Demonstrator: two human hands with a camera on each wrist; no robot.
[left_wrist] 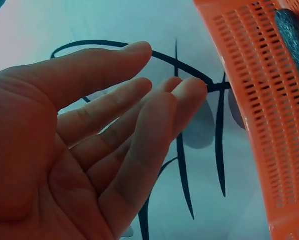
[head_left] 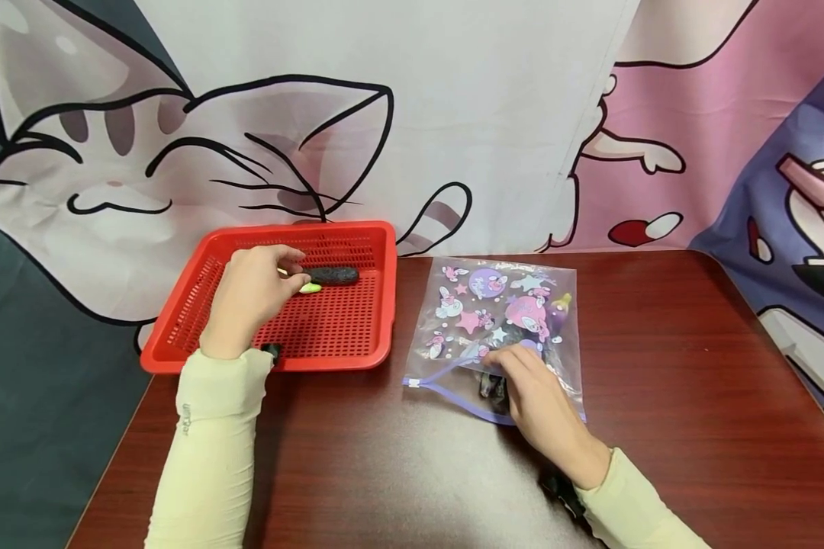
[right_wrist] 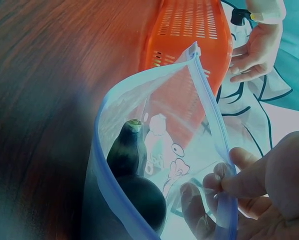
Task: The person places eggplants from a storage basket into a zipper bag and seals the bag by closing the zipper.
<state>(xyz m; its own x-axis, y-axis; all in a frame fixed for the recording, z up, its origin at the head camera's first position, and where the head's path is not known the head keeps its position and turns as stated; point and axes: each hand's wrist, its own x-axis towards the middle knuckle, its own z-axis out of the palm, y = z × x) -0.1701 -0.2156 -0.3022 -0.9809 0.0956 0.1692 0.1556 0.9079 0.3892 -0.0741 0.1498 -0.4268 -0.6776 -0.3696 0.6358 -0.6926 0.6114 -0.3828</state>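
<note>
Two hands at work, well apart. Left hand (head_left: pixel 250 293) over the red perforated plastic tray (head_left: pixel 329 328), fingers straight and relaxed, holding nothing, as plain from the left wrist view (left_wrist: pixel 104 145). Just beyond its fingertips, a dark, rough, elongated toy vegetable with a pale green tip (head_left: pixel 331 276), lying on the tray floor; long axis running across, left to right, green end pointing toward the left hand, dark end away from it. Far nearer the left hand than the right.

Right hand (head_left: pixel 535 400) at the mouth of the clear zip-top plastic bag printed with pink and purple cartoons (head_left: pixel 501 320), thumb and fingers pinching the near lip beside the blue zip strip (right_wrist: pixel 224 200), mouth held agape. Inside, dark purple toy aubergines (right_wrist: pixel 127 150), just ahead of the right fingertips; the upper one lying lengthwise along the bag, stem end pointing away from the opening's near edge toward the tray. Bag flat on the dark reddish wooden table (head_left: pixel 693 396), opening facing the right hand.
</note>
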